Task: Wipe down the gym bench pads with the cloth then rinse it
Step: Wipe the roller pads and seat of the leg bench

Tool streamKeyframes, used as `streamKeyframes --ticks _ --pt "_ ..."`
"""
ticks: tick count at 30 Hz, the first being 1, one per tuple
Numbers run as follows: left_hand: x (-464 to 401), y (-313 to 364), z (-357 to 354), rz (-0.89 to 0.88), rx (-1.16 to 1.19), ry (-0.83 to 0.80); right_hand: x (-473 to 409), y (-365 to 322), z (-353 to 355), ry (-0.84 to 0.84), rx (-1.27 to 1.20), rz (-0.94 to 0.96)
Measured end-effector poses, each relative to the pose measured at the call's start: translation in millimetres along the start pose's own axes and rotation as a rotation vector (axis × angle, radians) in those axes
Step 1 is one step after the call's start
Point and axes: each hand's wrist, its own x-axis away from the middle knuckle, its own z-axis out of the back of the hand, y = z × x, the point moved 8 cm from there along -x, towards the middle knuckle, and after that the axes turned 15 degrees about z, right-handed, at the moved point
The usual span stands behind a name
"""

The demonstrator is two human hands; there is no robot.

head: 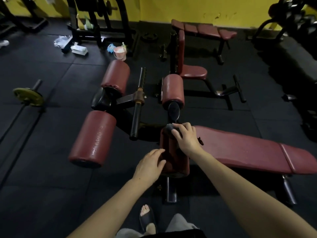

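A dark red roller pad (pixel 173 157) of the bench lies right below me. My right hand (pixel 186 136) grips a dark grey cloth (pixel 169 128) and presses it on the far end of this roller. Resting on the roller's near left side, my left hand (pixel 151 166) has its fingers relaxed. The long red bench pad (pixel 248 150) stretches away to the right. Three more red rollers are around: one at the left (pixel 93 138), one further back (pixel 116 76), one in the middle (pixel 172 89).
A pink bucket (pixel 120 52) stands on the black rubber floor at the back, beside bottles and white packaging (pixel 78 49). A barbell with a yellow plate (pixel 28 97) lies at the left. Other red benches (pixel 204 30) and black machines line the yellow wall.
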Motion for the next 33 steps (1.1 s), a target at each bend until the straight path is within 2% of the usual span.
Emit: streamKeyframes --ticks 10,17,22,28,33 --pt "9.2 -3.0 -17.1 0.077 0.173 0.072 -3.3 14.2 0.7 0.108 0.022 0.177" --pt "31.0 -12.4 -24.8 0.25 0.393 0.259 84.7 1.7 -0.5 0.125 -0.058 0.275" --pt "38.5 -11.6 -23.1 0.209 0.389 0.285 96.9 0.7 1.0 0.15 -0.064 0.361" --pt "42.2 -6.8 -22.9 0.176 0.379 0.294 5.4 29.6 6.4 0.262 -0.064 0.196" --pt "44.6 -7.3 -29.4 0.197 0.401 0.294 24.1 22.5 9.8 0.299 -0.078 0.193"
